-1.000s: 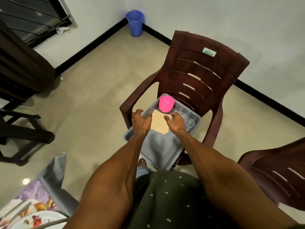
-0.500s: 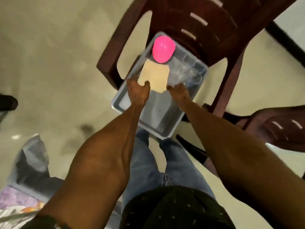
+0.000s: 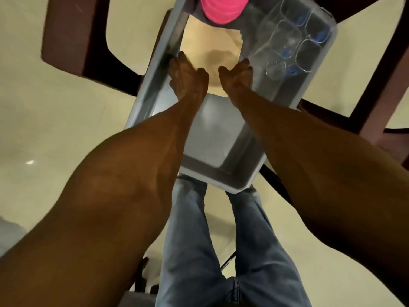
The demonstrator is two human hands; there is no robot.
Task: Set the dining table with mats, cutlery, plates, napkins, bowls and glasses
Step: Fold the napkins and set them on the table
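Left hand (image 3: 188,78) and right hand (image 3: 238,77) both down inside grey tub (image 3: 155,85), side by side, thumbs pointing toward each other with a small gap between. Both over near edge of tan napkin stack (image 3: 205,41); fingers hidden under the hands, so grip on napkins can't be told: could be pinching, could be just resting on top. Left hand close to tub's left wall, right hand just beside the glasses.

Napkins lying flat on tub floor, mid-tub, shadow patch on them betw. the two hands. Pink bowl (image 3: 221,7) at far end of tub, upside-down look, touching far edge of napkins, partly cut off by top of view. Clear glasses (image 3: 294,41) packed in rows along right side of tub, far half, blurred; blue spots visible through them.

Near half of tub bare, grey floor showing. Tub sitting on seat of dark brown chair (image 3: 73,34), near corner sticking out past seat toward legs in jeans (image 3: 192,240). Cream tiled floor (image 3: 55,118) all round.
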